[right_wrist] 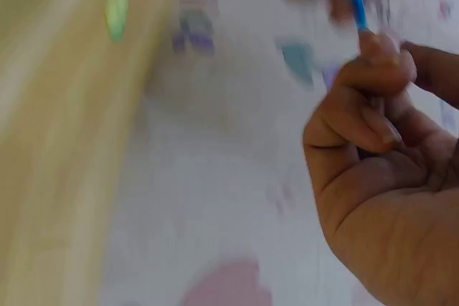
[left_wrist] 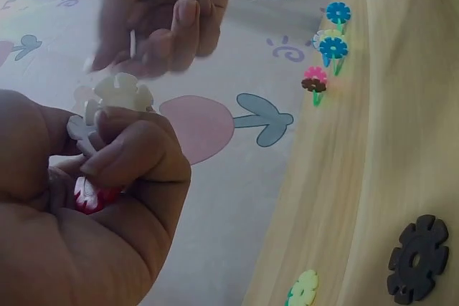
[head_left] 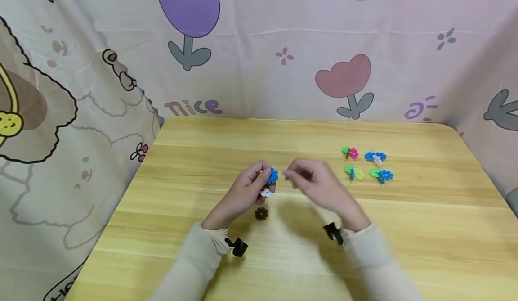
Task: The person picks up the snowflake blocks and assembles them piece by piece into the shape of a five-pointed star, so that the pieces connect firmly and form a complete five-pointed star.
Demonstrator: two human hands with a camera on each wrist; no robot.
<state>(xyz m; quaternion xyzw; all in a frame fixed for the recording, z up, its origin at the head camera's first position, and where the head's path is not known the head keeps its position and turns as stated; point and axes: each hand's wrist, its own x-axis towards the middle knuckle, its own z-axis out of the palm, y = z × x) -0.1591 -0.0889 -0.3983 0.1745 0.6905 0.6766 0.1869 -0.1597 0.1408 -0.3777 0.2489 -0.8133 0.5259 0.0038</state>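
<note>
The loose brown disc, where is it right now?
In the head view, the loose brown disc is at lower middle, on the table just below the left hand.

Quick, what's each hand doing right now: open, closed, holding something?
Left hand: closed, holding notched discs, including a blue disc and a white disc.
Right hand: fingers curled; whether they pinch anything cannot be told.

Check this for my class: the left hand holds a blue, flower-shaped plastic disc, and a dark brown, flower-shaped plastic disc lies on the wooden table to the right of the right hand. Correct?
Wrong side: the head view shows the dark brown disc on the table, left of the right hand. The left hand does hold the blue disc.
</note>
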